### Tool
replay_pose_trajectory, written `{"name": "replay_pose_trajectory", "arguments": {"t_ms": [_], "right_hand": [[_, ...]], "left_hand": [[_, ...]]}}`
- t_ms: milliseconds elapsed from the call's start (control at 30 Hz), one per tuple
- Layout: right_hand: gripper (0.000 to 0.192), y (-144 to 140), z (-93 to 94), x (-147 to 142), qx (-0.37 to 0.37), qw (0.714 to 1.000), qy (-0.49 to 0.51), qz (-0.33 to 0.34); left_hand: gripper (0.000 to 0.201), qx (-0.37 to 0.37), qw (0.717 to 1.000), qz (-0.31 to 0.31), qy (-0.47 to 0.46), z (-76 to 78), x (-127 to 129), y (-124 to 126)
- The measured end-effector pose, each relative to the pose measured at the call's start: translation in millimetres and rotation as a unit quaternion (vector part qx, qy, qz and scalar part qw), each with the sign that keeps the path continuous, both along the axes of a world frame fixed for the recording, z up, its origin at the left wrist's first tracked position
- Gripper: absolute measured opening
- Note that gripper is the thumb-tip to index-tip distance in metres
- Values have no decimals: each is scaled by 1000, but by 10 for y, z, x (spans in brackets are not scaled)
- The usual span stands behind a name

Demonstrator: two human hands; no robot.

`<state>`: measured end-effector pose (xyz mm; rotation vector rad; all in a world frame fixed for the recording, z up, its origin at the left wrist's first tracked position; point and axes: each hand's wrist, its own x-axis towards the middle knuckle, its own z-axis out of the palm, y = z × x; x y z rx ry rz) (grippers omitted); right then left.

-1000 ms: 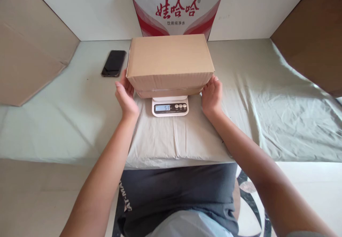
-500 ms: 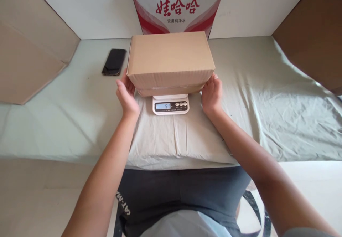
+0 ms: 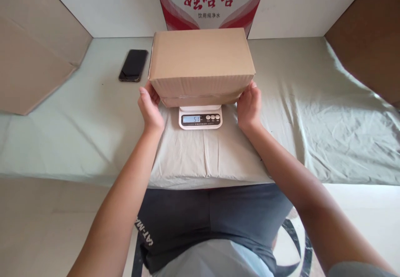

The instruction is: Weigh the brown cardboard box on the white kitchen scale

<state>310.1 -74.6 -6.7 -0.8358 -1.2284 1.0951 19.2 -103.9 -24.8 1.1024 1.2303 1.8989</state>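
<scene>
A brown cardboard box (image 3: pixel 203 54) sits on or just over a white kitchen scale (image 3: pixel 201 126); the contact is hidden beneath it. The lit display (image 3: pixel 191 119) of the scale reads 51, with round buttons to its right. My left hand (image 3: pixel 150 108) grips the box low at its left side, thumb up and the other fingers partly behind the corner. At the lower right corner, my right hand (image 3: pixel 250 105) holds the box, its fingertips partly hidden under the side.
A black phone (image 3: pixel 133 65) lies left of the box on the pale green cloth (image 3: pixel 109 135). Behind stands a white and red printed carton (image 3: pixel 212 2) against a white wall. Large cardboard panels rise at the left (image 3: pixel 34 56) and right (image 3: pixel 368 39).
The whole scene sits slightly higher in view, as the camera has tilted down. Both hands stay on the box, and the scale still reads 51.
</scene>
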Motion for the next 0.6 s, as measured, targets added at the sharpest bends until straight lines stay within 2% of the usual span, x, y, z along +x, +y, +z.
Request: {"name": "replay_pose_trajectory", "arguments": {"t_ms": [300, 467, 600], "right_hand": [[81, -53, 1, -52, 19, 999, -37, -13], [86, -154, 31, -138, 25, 998, -58, -16], [88, -227, 97, -180, 29, 998, -60, -11]], "left_hand": [[79, 30, 999, 5, 14, 52, 122, -68], [89, 5, 1000, 11, 24, 60, 161, -80], [88, 13, 1000, 4, 11, 124, 196, -122]]}}
